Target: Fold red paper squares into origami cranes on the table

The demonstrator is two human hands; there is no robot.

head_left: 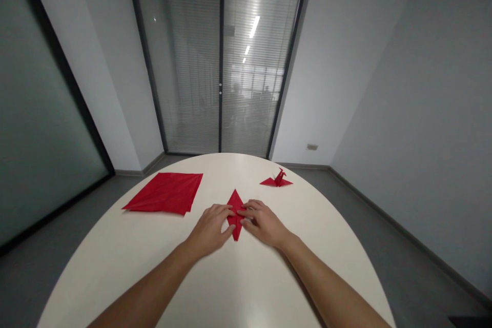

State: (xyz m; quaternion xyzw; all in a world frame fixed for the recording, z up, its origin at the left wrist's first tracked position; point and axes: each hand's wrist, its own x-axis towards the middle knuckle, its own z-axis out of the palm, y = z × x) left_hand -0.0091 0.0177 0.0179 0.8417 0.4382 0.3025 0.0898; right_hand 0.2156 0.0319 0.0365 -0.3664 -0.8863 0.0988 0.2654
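Note:
A red origami paper [236, 221], folded into a narrow diamond, lies on the white table in front of me. At its left edge, my left hand [213, 225] holds it with the fingertips on the upper part and the thumb lower down. From the right, my right hand [264, 221] has its bent fingers and thumb on the paper's right half, pinning it. Part of the diamond's middle is hidden under the fingertips. Beyond my right hand stands a finished red paper crane [277, 180] with its wings spread.
A stack of red paper sheets [165, 192] lies on the left of the round white table [246, 287]. Behind the table is a glass door with blinds [188, 61]. A wall socket [312, 147] sits low on the right-hand wall.

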